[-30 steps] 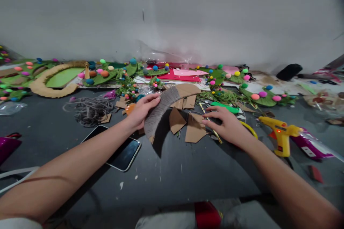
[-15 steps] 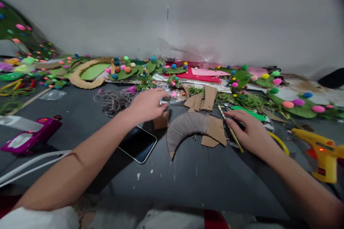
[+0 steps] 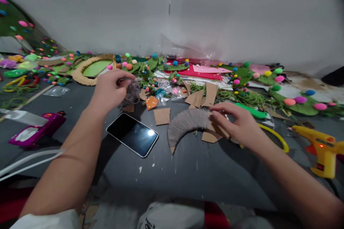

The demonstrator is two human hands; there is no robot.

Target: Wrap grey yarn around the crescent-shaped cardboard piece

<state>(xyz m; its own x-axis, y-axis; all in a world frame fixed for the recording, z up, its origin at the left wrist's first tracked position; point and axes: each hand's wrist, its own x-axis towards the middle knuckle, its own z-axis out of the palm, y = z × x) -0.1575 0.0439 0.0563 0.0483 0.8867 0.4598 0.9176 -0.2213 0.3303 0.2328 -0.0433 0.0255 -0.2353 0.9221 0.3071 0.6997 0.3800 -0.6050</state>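
Observation:
A cardboard crescent (image 3: pixel 185 123) wound with grey yarn lies on the dark table, one end left bare. My right hand (image 3: pixel 239 123) is at that bare end, thumb and forefinger closed on its edge. Under this hand, a thin yellow stick is mostly hidden. My left hand (image 3: pixel 111 89) reaches over a loose bundle of grey yarn (image 3: pixel 132 93), fingers closing around some of it; the fingertips are partly hidden. A phone (image 3: pixel 133 135) lies between my left forearm and the crescent. Next to the crescent is a small cardboard square (image 3: pixel 162 116).
A purple glue gun (image 3: pixel 40 128) is at the left, a yellow glue gun (image 3: pixel 319 146) at the right. Cardboard scraps (image 3: pixel 211 94), an orange packet (image 3: pixel 152 103) and felt leaves with pompoms (image 3: pixel 295 100) line the back. A white cable (image 3: pixel 32 164) crosses the left side.
My left hand has moved left from above the cardboard square to the grey yarn. My right hand has shifted left, from the yellow stick to the crescent's bare end.

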